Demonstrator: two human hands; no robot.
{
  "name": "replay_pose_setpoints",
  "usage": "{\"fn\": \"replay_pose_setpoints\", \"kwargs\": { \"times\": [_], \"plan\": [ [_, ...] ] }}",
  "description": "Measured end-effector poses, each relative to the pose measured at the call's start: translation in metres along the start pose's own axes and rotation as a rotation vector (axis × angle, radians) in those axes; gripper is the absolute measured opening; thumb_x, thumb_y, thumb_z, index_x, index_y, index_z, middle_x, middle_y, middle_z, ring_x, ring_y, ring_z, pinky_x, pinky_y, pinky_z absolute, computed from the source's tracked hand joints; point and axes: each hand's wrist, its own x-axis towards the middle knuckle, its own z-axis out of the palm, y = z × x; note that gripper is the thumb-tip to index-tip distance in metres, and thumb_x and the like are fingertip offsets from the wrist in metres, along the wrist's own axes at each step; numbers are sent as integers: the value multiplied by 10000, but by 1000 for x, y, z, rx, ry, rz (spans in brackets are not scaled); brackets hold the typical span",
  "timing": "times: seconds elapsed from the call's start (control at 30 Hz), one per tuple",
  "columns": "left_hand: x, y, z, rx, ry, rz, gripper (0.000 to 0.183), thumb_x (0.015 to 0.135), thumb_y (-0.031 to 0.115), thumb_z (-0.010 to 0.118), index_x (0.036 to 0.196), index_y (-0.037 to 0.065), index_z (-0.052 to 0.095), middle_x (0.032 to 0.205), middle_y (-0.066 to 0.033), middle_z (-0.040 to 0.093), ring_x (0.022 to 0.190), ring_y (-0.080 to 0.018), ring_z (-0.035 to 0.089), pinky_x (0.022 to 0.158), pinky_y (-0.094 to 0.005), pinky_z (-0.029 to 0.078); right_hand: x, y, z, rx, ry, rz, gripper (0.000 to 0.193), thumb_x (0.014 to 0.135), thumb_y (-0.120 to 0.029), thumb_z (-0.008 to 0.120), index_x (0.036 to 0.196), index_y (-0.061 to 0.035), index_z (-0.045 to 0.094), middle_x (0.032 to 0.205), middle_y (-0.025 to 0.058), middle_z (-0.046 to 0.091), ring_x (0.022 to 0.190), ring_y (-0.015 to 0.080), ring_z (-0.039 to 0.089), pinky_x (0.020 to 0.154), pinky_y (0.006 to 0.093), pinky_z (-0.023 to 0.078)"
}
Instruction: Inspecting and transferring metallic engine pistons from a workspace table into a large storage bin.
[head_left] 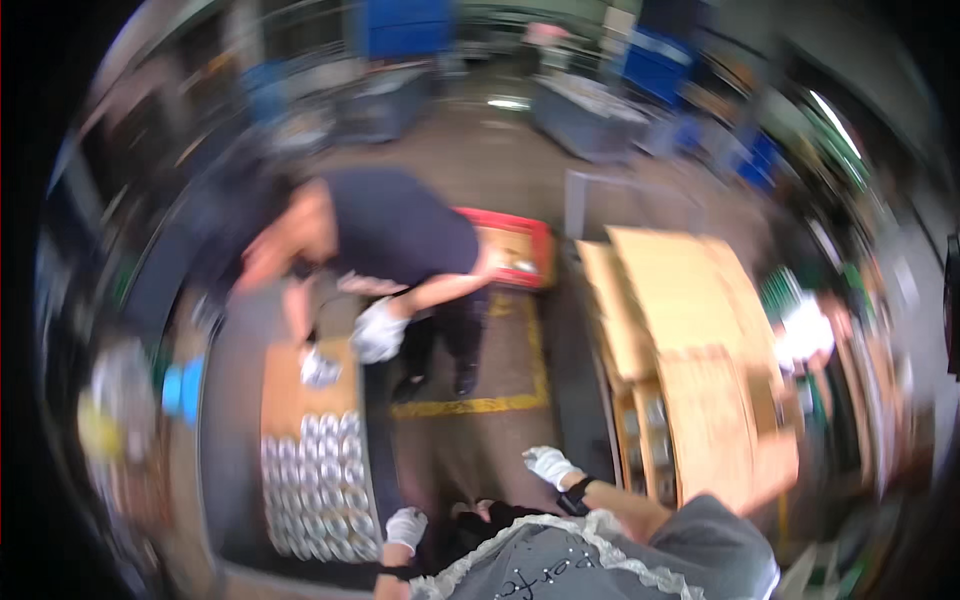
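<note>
L hand (406, 527) by tray of metal cans (320, 490), R hand (549, 465) apart; grip unclear, all blurred

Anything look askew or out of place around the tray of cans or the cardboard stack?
The flattened cardboard sheets on the right lie fanned and uneven, not squared up. The shiny cans sit in neat rows near the left hand. The picture is blurred, so small damage cannot be judged.
</note>
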Motion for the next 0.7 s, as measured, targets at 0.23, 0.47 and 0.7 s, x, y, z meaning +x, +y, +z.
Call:
{"fn": "replay_pose_setpoints", "kwargs": {
  "times": [0.23, 0.47, 0.7],
  "plan": [
    [87, 15, -11, 267, -182, 341, 376, 871, 389, 512, 1057, 120, 697, 1090, -170, 668, 1012, -343, 634, 907, -440, 489, -133, -68, -72, -140, -21, 204, 292, 840, -265, 547, 1019, -96, 705, 981, 142, 694, 938, 333, 651, 854, 408, 511],
    [96, 87, 5, 406, -362, 659, 380, 883, 377, 509, 1077, 103, 687, 1081, -178, 669, 1018, -359, 629, 914, -435, 485, -267, -81, -62, -155, 143, 466, 290, 823, -284, 570, 974, -74, 700, 914, 173, 688, 867, 359, 654, 788, 441, 515],
    [58, 158, 52, 365, -400, 857, 341, 882, 364, 569, 1079, 110, 683, 1056, -181, 673, 1001, -350, 635, 893, -423, 498, -323, -65, -60, -114, 307, 488, 305, 836, -304, 569, 963, -59, 698, 905, 169, 685, 826, 350, 659, 748, 443, 523]
  ]
}}
